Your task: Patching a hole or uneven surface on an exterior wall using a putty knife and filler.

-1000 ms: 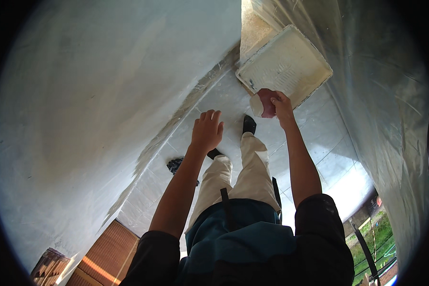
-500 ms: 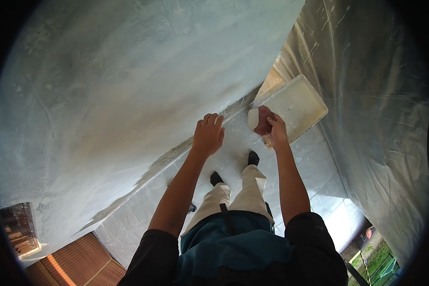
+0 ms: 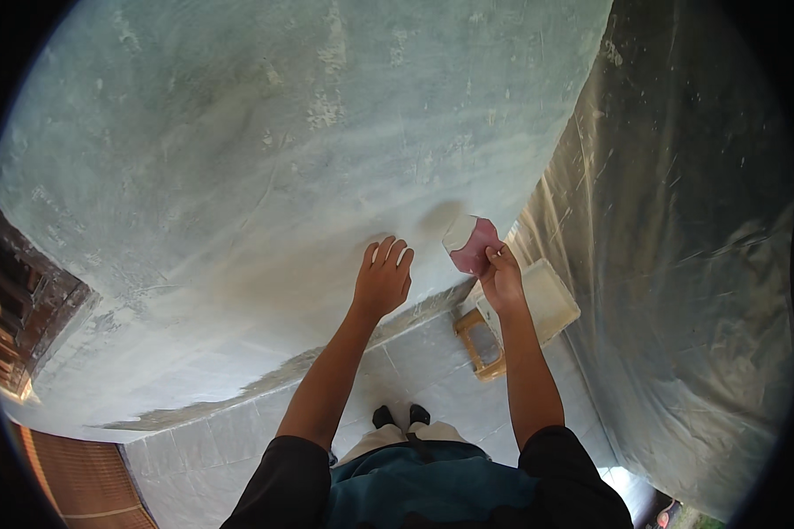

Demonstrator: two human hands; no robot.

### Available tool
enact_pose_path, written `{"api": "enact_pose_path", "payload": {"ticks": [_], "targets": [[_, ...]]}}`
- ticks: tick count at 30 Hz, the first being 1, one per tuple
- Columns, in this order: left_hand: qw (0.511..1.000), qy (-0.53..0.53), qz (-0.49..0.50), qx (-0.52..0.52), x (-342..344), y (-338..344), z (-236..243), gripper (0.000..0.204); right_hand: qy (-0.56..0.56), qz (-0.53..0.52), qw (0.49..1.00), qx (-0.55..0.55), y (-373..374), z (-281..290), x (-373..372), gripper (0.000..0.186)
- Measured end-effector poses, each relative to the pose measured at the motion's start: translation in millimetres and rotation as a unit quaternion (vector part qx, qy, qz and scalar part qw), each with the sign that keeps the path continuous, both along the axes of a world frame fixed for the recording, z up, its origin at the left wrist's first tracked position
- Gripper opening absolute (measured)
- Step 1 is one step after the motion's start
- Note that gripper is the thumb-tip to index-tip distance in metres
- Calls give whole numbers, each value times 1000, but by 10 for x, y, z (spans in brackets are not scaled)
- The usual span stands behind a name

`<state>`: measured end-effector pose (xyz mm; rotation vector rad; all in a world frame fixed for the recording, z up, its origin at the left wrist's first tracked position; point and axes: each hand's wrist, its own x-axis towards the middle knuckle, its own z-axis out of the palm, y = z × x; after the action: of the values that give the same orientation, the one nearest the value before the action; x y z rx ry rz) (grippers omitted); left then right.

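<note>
Far left, you've got a dark wooden frame (image 3: 57,309) in the pale, patchy wall (image 3: 238,176). Your left hand (image 3: 382,278) is up by the wall, fingers loosely spread (can't tell if the tips touch). Your right hand (image 3: 503,280) pinches a pink scraper (image 3: 475,249) by its near edge — pale far edge angled at the wall. Below: wooden stool (image 3: 489,369), then off-white tray (image 3: 551,304) — plastic sheeting (image 3: 679,264) far right.

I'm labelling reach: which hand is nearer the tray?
Right. The right hand, holding a pink tool, overlaps the left side of the tray in view; the left hand is farther left.
</note>
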<state>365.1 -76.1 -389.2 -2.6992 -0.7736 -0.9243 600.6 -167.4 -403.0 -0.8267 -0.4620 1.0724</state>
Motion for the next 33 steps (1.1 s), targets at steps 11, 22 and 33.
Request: {"api": "enact_pose_path", "payload": {"ticks": [11,22,33], "targets": [[981,-58,84,164,-345,18,1140,38,12,96,982,162,384,1350,-392,32],[945,-107,115,288,-929,86,2136,34,15,157,956,246,594,2359,-1007,28],[901,-154,160,372,-1753,233,2833,34,-61,168,935,305,574,3065,-1802,27]]}}
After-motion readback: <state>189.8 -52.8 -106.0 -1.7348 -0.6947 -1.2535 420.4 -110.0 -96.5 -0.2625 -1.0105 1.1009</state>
